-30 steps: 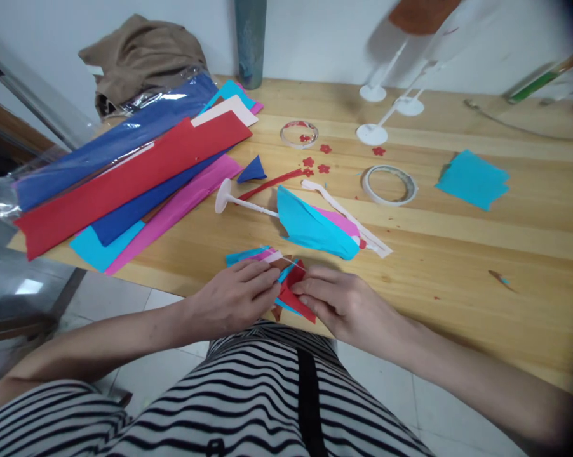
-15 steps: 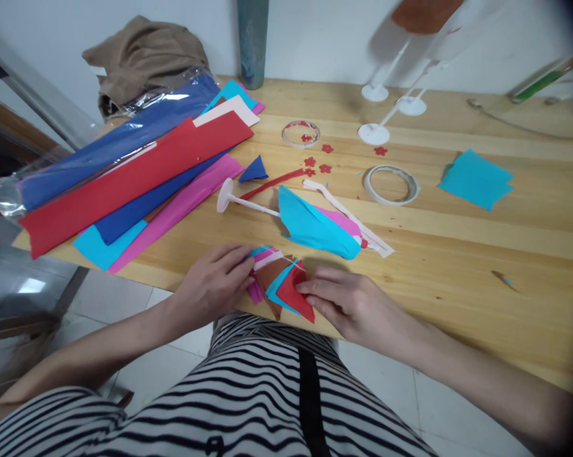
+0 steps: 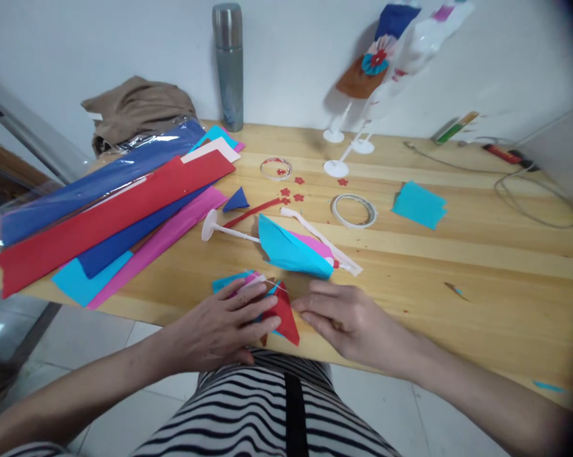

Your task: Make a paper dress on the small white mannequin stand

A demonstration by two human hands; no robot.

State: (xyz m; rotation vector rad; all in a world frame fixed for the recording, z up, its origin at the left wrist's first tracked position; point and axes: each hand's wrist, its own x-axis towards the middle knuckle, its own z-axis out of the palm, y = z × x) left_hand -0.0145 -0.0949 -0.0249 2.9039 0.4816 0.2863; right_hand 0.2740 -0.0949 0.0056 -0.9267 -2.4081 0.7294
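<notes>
Spread flat near the table's front edge, my left hand (image 3: 224, 327) lies over several overlapping pieces of coloured paper, its fingers apart. A red paper piece (image 3: 285, 316) sticks out past its fingertips, with cyan, pink and brown pieces partly covered. A thin white strand (image 3: 277, 286) crosses the top of the pieces. Just right of the red piece, my right hand (image 3: 337, 317) has its fingers pinched together; what they hold, if anything, is hidden. Beyond both hands lies a white stick stand (image 3: 234, 233) with cyan paper (image 3: 291, 247) wrapped round its far end.
Long paper strips, the top one red (image 3: 119, 219), are piled at left. A tape roll (image 3: 375, 212), a clear ring (image 3: 262, 168), red paper flowers (image 3: 298, 181) and cyan sheets (image 3: 418, 204) lie around. A flask (image 3: 229, 70), decorated stands (image 3: 337, 168) and a cable (image 3: 458, 166) are at the back.
My left hand has moved right and flattened over the paper pieces. My right hand has let go of the red piece and sits beside it. The view has tilted up, showing more of the wall.
</notes>
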